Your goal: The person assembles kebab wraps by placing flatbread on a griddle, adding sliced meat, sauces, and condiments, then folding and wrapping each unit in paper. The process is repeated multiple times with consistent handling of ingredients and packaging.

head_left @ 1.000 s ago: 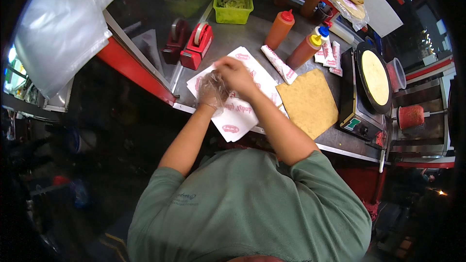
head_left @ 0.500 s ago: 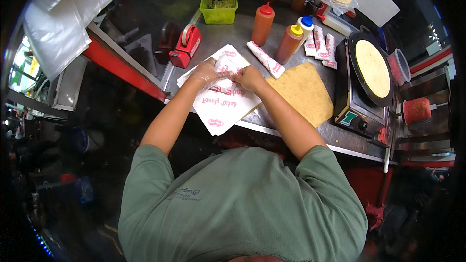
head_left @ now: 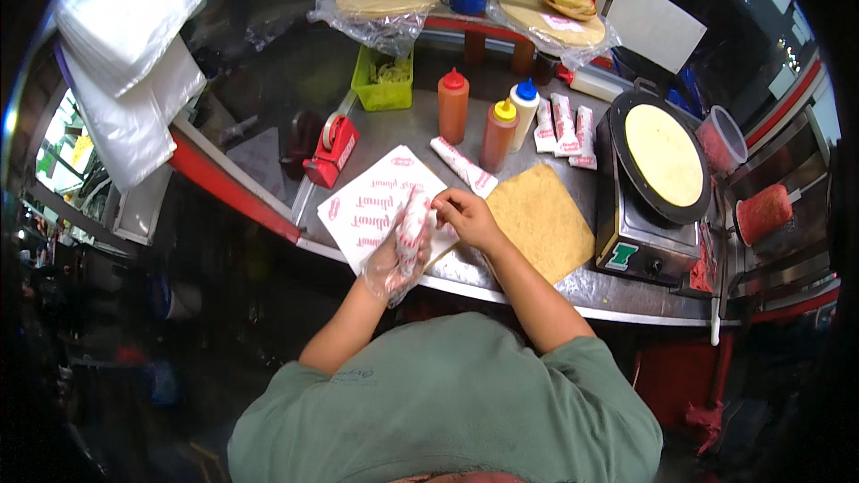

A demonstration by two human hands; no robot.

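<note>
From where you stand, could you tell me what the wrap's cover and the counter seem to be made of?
The wrapped roll in the left hand looks covered in thin matte white paper with red print, creased. The counter looks like brushed steel: grey with dull reflections.

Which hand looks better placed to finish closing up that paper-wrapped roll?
Probably the right hand: its bare fingers pinch the upper end of the wrapped roll, while the gloved left hand is busy cradling it from below.

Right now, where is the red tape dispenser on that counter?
In the head view, the red tape dispenser stands on the left part of the metal counter, just beyond the white printed paper sheet and below the green tub.
</note>
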